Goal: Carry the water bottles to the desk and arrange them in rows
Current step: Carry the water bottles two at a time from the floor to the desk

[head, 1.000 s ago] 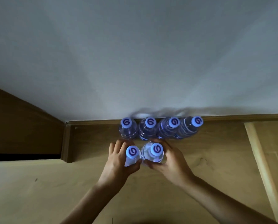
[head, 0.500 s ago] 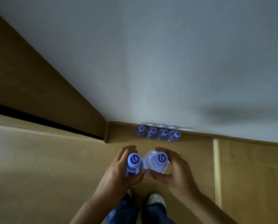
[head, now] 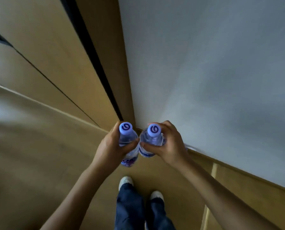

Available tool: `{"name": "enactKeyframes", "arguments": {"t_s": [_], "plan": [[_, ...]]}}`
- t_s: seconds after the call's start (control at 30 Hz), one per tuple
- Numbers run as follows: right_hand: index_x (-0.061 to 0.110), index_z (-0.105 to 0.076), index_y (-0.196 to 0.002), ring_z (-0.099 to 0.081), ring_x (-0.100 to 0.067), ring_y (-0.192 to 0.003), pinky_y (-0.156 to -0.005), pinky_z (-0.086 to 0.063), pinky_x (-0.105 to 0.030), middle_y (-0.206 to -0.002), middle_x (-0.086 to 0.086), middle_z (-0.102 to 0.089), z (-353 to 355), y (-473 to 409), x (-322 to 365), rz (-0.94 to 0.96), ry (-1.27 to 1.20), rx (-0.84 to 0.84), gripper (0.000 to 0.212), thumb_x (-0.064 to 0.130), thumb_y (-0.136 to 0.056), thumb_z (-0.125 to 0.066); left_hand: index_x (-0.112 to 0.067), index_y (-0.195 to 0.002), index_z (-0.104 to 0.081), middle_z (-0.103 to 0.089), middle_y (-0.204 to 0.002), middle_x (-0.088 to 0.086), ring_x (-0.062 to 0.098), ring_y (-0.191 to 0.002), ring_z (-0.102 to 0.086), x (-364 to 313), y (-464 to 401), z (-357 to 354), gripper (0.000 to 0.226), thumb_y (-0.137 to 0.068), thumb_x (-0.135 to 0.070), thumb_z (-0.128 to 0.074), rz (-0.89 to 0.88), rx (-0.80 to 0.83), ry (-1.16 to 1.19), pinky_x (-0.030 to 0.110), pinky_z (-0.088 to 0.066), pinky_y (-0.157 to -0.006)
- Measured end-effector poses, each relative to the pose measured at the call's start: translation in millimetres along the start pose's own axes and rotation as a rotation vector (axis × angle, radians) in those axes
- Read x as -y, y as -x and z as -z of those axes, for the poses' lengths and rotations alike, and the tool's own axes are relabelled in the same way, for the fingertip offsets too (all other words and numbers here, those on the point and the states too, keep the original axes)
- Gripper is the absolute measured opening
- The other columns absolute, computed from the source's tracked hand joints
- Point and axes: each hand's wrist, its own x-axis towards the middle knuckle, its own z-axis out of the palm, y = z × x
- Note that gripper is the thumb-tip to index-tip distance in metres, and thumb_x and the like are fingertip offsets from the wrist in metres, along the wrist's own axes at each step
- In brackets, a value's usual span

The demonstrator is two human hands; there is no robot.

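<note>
Two clear plastic water bottles with blue caps (head: 127, 143) (head: 152, 140) | left hand (head: 112, 146) at 9 o'clock, right hand (head: 169, 143) at 3 o'clock, each gripping one bottle's shoulder | probably full, heavy, thin-walled, slippery: holding under the neck seems safest.

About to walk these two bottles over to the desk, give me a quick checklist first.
1. Left hand grips the left bottle: ok.
2. Right hand grips the right bottle: ok.
3. Caps on both bottles: ok.
4. Bottles roughly upright: ok, though they tilt slightly.
5. Floor around the shoes: cannot tell, the picture is blurred.
6. Desk in sight: cannot tell, none shows in this view.
</note>
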Motion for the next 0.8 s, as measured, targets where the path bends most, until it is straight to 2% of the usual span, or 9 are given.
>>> {"name": "enactKeyframes", "arguments": {"t_s": [0.07,0.13,0.2,0.23,0.37,0.47,0.57,0.73,0.8], "plan": [[0.040,-0.057,-0.100,-0.061,-0.020,-0.095,-0.080,-0.048,-0.023,-0.098,-0.007,-0.060,-6.2,-8.7,30.6,0.038,-0.026,0.036,0.041,0.042,-0.067,-0.082,-0.027,-0.094,-0.052,-0.065,-0.086,-0.008,0.020,-0.082,-0.064,-15.3,13.1,29.7,0.039,-0.070,-0.056,-0.062,0.008,-0.059,0.020,0.047,-0.053,-0.074],[0.049,-0.057,-0.089,-0.060,-0.006,-0.089,-0.074,-0.043,-0.010,-0.093,0.000,-0.060,-17.5,-17.5,62.5,0.061,-0.055,0.084,0.032,0.049,-0.065,-0.079,-0.024,-0.093,-0.052,-0.065,-0.085,-0.006,0.024,-0.082,-0.063,-25.0,27.7,61.3,0.041,-0.069,-0.056,-0.062,0.031,-0.131,0.017,0.049,-0.052,-0.076],[0.053,-0.062,-0.088,-0.063,0.003,-0.085,-0.070,-0.044,-0.007,-0.091,0.004,-0.066,-34.0,-25.9,92.8,0.081,-0.116,0.147,0.031,0.050,-0.063,-0.080,-0.025,-0.094,-0.053,-0.065,-0.085,-0.008,0.023,-0.083,-0.062,-30.9,43.0,93.6,0.041,-0.069,-0.056,-0.062,0.064,-0.209,0.017,0.049,-0.052,-0.078],[0.050,-0.065,-0.091,-0.065,0.004,-0.084,-0.070,-0.046,-0.007,-0.092,0.005,-0.070,-44.0,-29.9,108.1,0.080,-0.162,0.189,0.032,0.047,-0.064,-0.082,-0.025,-0.095,-0.053,-0.065,-0.086,-0.008,0.022,-0.084,-0.062,-32.7,51.3,110.7,0.042,-0.069,-0.056,-0.062,0.080,-0.247,0.023,0.049,-0.052,-0.079],[0.020,-0.069,-0.094,-0.070,-0.002,-0.080,-0.069,-0.052,-0.017,-0.088,0.009,-0.074,-96.6,-47.8,169.8,0.129,-0.207,0.340,0.034,0.040,-0.071,-0.083,-0.026,-0.090,-0.052,-0.064,-0.082,-0.013,0.013,-0.078,-0.062,-27.7,83.2,181.3,0.039,-0.070,-0.057,-0.062,0.135,-0.402,0.001,0.041,-0.053,-0.074],[0.019,-0.069,-0.093,-0.071,-0.006,-0.081,-0.071,-0.056,-0.029,-0.087,0.008,-0.074,-144.0,-60.4,214.8,0.212,-0.200,0.408,0.028,0.035,-0.075,-0.083,-0.027,-0.090,-0.053,-0.066,-0.083,-0.012,0.013,-0.078,-0.063,-16.9,108.5,235.0,0.038,-0.070,-0.057,-0.064,0.175,-0.494,-0.010,0.043,-0.054,-0.075],[0.020,-0.070,-0.093,-0.071,-0.005,-0.082,-0.072,-0.056,-0.030,-0.088,0.010,-0.075,-192.1,-70.0,257.0,0.287,-0.188,0.462,0.026,0.033,-0.076,-0.084,-0.024,-0.092,-0.053,-0.066,-0.083,-0.007,0.020,-0.080,-0.063,-5.1,133.8,286.4,0.040,-0.071,-0.057,-0.064,0.196,-0.580,-0.057,0.048,-0.053,-0.076],[0.021,-0.068,-0.090,-0.071,-0.011,-0.081,-0.074,-0.057,-0.040,-0.085,0.007,-0.074,-275.5,-81.8,310.9,0.378,-0.153,0.590,0.034,0.045,-0.071,-0.081,-0.023,-0.093,-0.053,-0.064,-0.085,-0.007,0.018,-0.080,-0.062,22.4,170.2,352.8,0.038,-0.073,-0.054,-0.064,0.209,-0.704,-0.092,0.046,-0.052,-0.075],[0.021,-0.069,-0.091,-0.071,-0.009,-0.080,-0.074,-0.057,-0.040,-0.084,0.009,-0.074,-308.2,-86.2,323.3,0.388,-0.153,0.635,0.039,0.051,-0.068,-0.080,-0.024,-0.093,-0.053,-0.064,-0.085,-0.009,0.019,-0.080,-0.062,37.0,178.9,373.2,0.039,-0.073,-0.056,-0.063,0.245,-0.736,-0.099,0.048,-0.052,-0.074]]}}
